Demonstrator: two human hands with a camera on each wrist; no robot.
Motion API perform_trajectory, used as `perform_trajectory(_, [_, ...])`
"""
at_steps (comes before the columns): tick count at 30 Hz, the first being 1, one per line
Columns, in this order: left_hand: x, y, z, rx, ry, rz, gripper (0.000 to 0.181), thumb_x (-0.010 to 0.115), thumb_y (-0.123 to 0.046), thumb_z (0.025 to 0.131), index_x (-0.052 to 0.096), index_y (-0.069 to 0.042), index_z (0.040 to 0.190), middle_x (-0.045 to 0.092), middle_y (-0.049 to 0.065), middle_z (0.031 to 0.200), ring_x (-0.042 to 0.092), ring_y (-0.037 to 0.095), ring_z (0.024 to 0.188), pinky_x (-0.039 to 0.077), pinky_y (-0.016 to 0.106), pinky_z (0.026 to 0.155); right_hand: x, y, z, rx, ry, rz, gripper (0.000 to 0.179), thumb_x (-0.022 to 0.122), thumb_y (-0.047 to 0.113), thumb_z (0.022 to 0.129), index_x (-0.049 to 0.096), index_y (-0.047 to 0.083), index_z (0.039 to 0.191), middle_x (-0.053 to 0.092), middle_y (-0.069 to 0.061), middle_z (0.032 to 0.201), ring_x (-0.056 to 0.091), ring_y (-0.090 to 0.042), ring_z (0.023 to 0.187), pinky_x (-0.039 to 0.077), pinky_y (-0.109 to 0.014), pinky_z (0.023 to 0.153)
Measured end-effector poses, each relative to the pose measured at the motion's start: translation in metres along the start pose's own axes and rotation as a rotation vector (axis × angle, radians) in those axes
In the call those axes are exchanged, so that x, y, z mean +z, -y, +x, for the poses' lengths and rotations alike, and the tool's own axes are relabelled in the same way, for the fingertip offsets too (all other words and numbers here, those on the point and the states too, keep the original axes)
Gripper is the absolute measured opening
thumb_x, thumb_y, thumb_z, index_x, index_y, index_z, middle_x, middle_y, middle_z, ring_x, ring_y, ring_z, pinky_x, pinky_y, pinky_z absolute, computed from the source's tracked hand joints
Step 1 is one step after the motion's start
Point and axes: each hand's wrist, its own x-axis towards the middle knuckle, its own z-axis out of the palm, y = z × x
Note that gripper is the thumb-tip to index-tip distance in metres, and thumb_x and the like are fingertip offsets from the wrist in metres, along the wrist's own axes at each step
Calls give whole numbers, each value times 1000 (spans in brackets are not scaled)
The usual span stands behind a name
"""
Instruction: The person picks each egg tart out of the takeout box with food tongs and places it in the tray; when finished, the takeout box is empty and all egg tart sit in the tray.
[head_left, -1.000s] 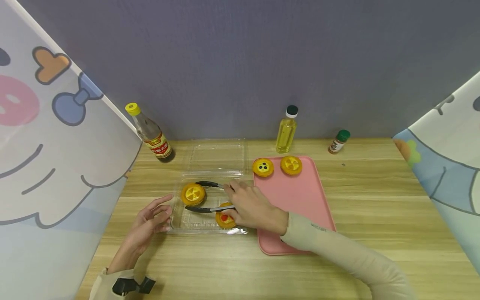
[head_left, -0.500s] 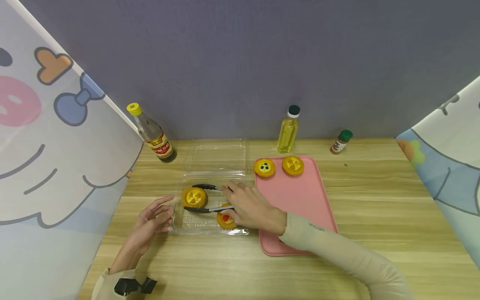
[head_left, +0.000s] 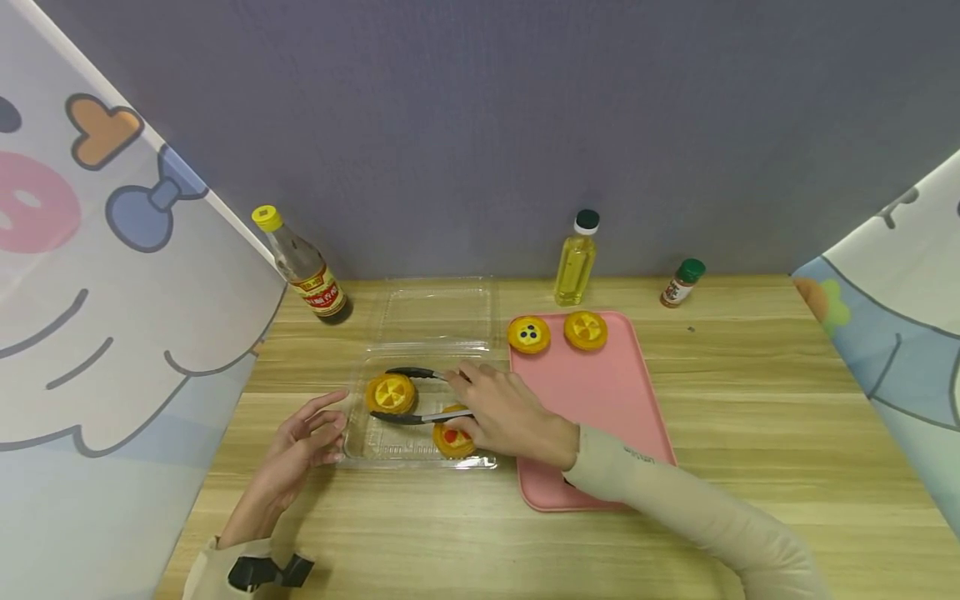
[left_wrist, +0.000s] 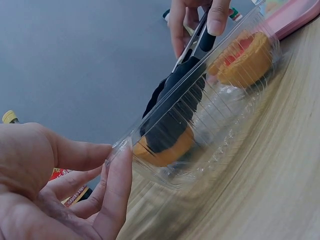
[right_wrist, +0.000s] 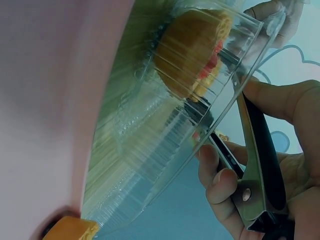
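My left hand (head_left: 303, 442) pinches the left rim of a clear plastic clamshell box (left_wrist: 172, 182) between thumb and fingers. The box lies with its lid (head_left: 435, 312) folded back. Inside, a tart with yellow wedge-patterned topping (head_left: 392, 392) sits at the left, and a red-topped tart (head_left: 456, 439) at the front right, partly under my right hand (head_left: 513, 417). That hand grips metal tongs with black tips (head_left: 401, 418). The tips lie on either side of the wedge-patterned tart, low in the box; in the left wrist view a black tip (left_wrist: 172, 127) hides much of it.
A pink tray (head_left: 585, 400) stands right of the box, with a blueberry-topped tart (head_left: 528, 335) and another wedge-patterned tart (head_left: 585, 331) at its far edge. Behind are a sauce bottle (head_left: 311, 279), an oil bottle (head_left: 575, 262) and a green-capped spice jar (head_left: 681, 283).
The tong tips have drawn slightly closer together around the wedge-patterned tart, which has shifted a little to the right. My left hand stays at the box rim.
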Motion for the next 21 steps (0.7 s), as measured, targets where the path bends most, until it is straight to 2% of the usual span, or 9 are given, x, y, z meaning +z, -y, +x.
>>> perform_trajectory(6, [-1, 0, 1, -9, -8, 19, 54, 58, -13, 108, 39, -5, 158, 64, -7, 108, 64, 3, 83, 61, 22, 66, -2, -2, -4, 28, -13, 25, 67, 76, 53, 92, 62, 10, 142, 67, -6, 117, 69, -20, 91, 54, -25, 53])
perform_trajectory(9, [0, 0, 1, -12, -14, 21, 54, 58, -13, 108, 38, -5, 158, 64, -7, 109, 63, 3, 83, 62, 22, 66, -5, -3, -7, 46, -13, 57, 65, 76, 51, 93, 62, 10, 142, 65, -5, 113, 66, -17, 81, 48, -22, 49])
perform_trajectory(12, [1, -1, 0, -16, -22, 20, 54, 58, -13, 108, 39, -5, 158, 64, -8, 109, 64, 3, 83, 62, 22, 67, -9, -4, -10, 59, -18, 72, 63, 76, 50, 94, 62, 11, 142, 61, -2, 106, 55, -10, 68, 39, -19, 45])
perform_trajectory(14, [2, -1, 0, -17, -22, 20, 53, 58, -13, 108, 41, -6, 157, 64, -8, 109, 64, 2, 83, 62, 22, 67, -10, -5, -13, 64, -23, 72, 63, 76, 49, 94, 62, 12, 143, 60, -2, 105, 50, -8, 64, 36, -18, 44])
perform_trajectory(21, [1, -2, -1, -22, -22, 22, 52, 59, -12, 107, 42, -8, 157, 64, -9, 108, 64, 3, 83, 62, 22, 67, -16, -9, -21, 89, -39, 83, 67, 76, 50, 93, 60, 14, 147, 65, -9, 129, 67, -15, 79, 51, -25, 51])
